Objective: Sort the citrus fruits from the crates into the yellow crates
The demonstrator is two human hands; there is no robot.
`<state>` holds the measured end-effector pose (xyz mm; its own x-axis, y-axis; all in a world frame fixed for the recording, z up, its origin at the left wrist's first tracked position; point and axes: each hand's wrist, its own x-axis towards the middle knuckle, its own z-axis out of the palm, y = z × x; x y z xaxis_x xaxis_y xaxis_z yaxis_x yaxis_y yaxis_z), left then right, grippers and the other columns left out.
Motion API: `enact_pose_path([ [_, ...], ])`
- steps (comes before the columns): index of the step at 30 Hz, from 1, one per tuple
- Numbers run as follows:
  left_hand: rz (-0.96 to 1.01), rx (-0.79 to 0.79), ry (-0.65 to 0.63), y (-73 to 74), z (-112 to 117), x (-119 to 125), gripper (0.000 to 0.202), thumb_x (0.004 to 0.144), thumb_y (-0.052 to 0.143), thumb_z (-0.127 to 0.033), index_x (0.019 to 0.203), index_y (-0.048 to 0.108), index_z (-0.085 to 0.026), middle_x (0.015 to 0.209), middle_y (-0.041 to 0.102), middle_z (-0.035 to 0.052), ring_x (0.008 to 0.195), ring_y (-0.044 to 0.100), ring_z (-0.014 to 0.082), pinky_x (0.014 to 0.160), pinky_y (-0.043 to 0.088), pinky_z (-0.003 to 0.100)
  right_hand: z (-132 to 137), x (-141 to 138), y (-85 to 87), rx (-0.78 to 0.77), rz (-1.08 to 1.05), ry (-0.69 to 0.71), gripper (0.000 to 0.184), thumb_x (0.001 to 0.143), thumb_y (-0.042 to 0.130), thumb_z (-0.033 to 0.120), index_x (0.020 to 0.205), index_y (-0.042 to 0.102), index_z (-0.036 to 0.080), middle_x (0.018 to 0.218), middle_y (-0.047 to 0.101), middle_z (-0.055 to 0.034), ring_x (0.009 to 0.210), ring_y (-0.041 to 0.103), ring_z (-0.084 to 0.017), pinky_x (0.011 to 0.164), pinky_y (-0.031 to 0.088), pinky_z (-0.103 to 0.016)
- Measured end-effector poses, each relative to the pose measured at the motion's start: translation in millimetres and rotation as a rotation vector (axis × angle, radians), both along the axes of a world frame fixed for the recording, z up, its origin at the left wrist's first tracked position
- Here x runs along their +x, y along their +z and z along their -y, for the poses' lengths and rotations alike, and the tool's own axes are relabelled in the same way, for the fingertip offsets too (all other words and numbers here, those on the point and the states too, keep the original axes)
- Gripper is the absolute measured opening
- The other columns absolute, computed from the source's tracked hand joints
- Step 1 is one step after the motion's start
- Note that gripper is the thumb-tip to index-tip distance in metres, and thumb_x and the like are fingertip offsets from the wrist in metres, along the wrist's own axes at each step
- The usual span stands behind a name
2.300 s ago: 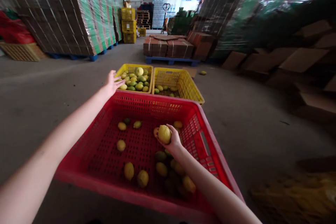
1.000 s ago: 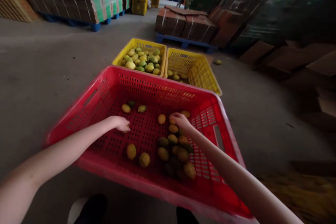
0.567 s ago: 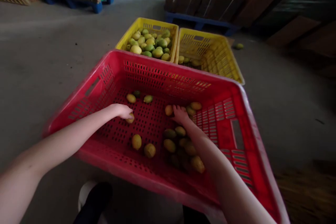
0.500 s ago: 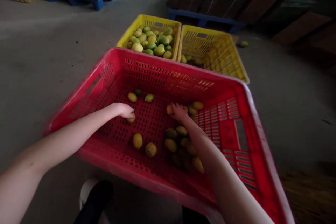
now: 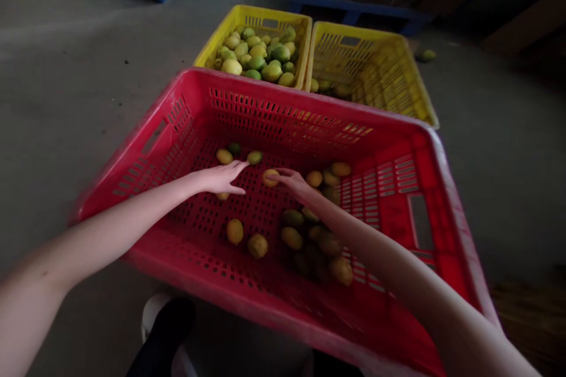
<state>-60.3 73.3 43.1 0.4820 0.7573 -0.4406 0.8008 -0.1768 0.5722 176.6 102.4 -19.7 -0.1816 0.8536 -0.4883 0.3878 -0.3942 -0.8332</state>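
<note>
Both of my hands reach into a large red plastic crate (image 5: 150, 230). My right hand (image 5: 292, 181) grips a yellow lemon (image 5: 269, 177) between thumb and fingers, near the middle of the crate. My left hand (image 5: 226, 177) is open, its fingers stretched toward a greenish-yellow lemon (image 5: 255, 157); whether they touch it I cannot tell. Partly hidden below that hand lies another lemon (image 5: 221, 195). A yellow lemon (image 5: 224, 156) and a dark green one (image 5: 234, 148) lie just behind it. Several lemons (image 5: 292, 238) are grouped at the crate's right side, partly covered by my right forearm.
Beyond the red crate stand a yellow crate (image 5: 209, 47) holding many green and yellow lemons and a second yellow crate (image 5: 395, 79) with a few. One fruit (image 5: 427, 55) lies on the floor. Boxes on blue pallets (image 5: 349, 9) stand at the back.
My left hand has let go of a lemon and opened, moving right. My right hand has shifted left from the right-hand group with a yellow lemon in its fingers. The view has tilted down slightly.
</note>
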Motion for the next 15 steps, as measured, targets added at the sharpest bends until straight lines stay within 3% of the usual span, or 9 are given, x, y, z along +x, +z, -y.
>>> enact_pose_path([
  [1,0.084,0.041,-0.013,3.1,1,4,0.084,0.079,0.069,-0.043,0.152,0.032,-0.021,0.160,0.031,0.0152,0.143,0.038,0.0312,0.115,0.031,0.038,7,-6,12.7,-0.114,-0.249,-0.072,0.022,0.082,0.067,0.025,0.103,0.068,0.018,0.094,0.074,-0.0048,0.088,0.069,-0.019,0.084,0.058,-0.034],
  [3,0.243,0.133,-0.022,11.2,4,12,0.084,0.076,0.074,-0.041,0.148,0.036,-0.023,0.155,0.038,0.0133,0.138,0.043,0.0297,0.114,0.033,0.037,20,-16,38.6,-0.291,-0.550,-0.200,0.014,0.088,0.062,0.026,0.096,0.068,0.017,0.084,0.073,-0.0043,0.074,0.068,-0.016,0.075,0.059,-0.030],
  [7,0.440,0.299,0.080,25.4,6,23,0.068,0.075,0.076,-0.043,0.134,0.050,-0.021,0.138,0.053,0.0134,0.128,0.051,0.0299,0.108,0.040,0.042,32,-24,76.8,-0.394,-0.681,-0.323,0.022,0.096,0.052,0.032,0.092,0.068,0.016,0.075,0.071,-0.0039,0.064,0.066,-0.013,0.068,0.058,-0.024],
  [11,0.489,0.349,0.151,26.4,7,25,0.068,0.068,0.082,-0.042,0.126,0.053,-0.020,0.131,0.059,0.0125,0.123,0.055,0.0298,0.105,0.042,0.043,36,-25,91.3,-0.407,-0.662,-0.220,0.033,0.098,0.049,0.042,0.097,0.068,0.015,0.077,0.071,-0.0053,0.068,0.068,-0.015,0.076,0.059,-0.030],
  [15,0.457,0.265,0.252,22.6,9,24,0.057,0.065,0.082,-0.045,0.111,0.061,-0.019,0.105,0.069,0.0060,0.100,0.064,0.0256,0.091,0.051,0.039,39,-28,95.5,-0.412,-0.615,-0.025,0.037,0.100,0.045,0.045,0.102,0.067,0.015,0.082,0.074,-0.0069,0.074,0.071,-0.017,0.080,0.059,-0.036],
])
